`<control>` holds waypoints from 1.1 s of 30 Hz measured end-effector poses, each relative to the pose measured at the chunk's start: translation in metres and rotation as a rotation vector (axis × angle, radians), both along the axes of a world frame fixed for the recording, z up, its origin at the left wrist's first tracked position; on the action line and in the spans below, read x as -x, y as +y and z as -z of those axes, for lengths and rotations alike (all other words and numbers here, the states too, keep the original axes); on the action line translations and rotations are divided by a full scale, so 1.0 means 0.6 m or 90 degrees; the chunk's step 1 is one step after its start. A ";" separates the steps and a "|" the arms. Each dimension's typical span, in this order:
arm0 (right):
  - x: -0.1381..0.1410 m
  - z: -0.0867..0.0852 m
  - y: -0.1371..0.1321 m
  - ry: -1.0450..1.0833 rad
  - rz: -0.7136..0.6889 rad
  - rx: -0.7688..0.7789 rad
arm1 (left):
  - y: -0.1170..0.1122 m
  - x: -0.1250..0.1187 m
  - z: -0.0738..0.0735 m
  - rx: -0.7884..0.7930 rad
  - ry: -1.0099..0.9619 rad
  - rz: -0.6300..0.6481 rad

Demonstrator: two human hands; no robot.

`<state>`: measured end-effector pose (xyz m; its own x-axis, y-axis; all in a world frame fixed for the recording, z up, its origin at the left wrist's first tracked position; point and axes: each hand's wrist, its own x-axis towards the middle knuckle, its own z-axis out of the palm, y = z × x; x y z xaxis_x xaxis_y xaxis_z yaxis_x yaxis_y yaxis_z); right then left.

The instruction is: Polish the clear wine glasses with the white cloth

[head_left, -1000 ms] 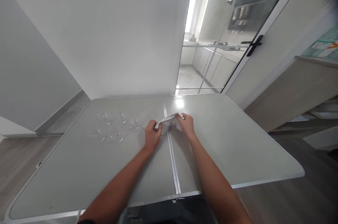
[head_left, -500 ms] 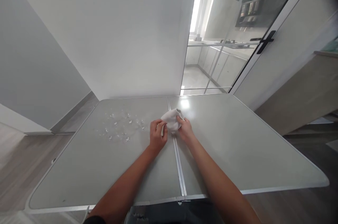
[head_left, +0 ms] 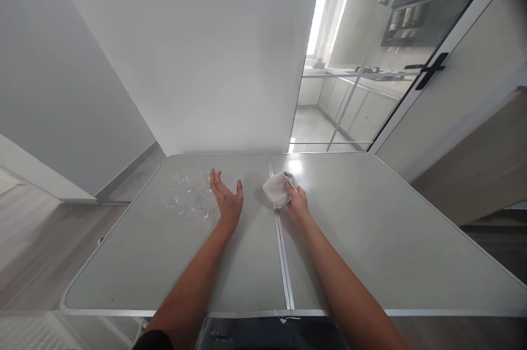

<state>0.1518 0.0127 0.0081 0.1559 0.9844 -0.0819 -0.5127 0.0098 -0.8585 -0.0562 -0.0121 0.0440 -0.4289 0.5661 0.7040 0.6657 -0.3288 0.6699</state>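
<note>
Cloth (head_left: 276, 189) sits on the bench (head_left: 370, 229) in the tight grip of the right hand (head_left: 297, 205). Left hand (head_left: 225, 200) is spread open, empty, beside droplets (head_left: 187, 203).

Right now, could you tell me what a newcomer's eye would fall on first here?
Most likely the bunched white cloth gripped in the right hand at the middle seam of the grey table. Next, the open left hand with spread fingers, just right of a scatter of clear drops on the table's far left half. Behind, a glass door with a black handle shows a bright kitchen.
</note>
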 end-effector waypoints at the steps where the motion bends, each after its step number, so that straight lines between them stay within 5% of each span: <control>1: -0.001 -0.001 0.001 0.011 0.016 0.007 | 0.005 0.002 0.008 0.000 -0.021 0.006; 7: -0.003 0.002 0.008 -0.044 0.088 0.015 | 0.019 0.009 0.048 0.095 -0.151 0.062; 12: -0.006 -0.019 -0.014 -0.323 0.183 -0.148 | 0.005 -0.020 0.050 0.123 -0.061 0.206; 18: 0.002 -0.050 -0.043 -0.604 -0.024 -0.386 | -0.011 -0.054 0.055 0.188 -0.048 0.315; 27: 0.000 -0.060 -0.041 -0.496 -0.236 -0.246 | -0.012 -0.042 0.062 0.217 0.006 0.373; 33: -0.025 -0.083 -0.038 -0.347 -0.174 -0.228 | -0.022 -0.065 0.049 0.258 -0.039 0.353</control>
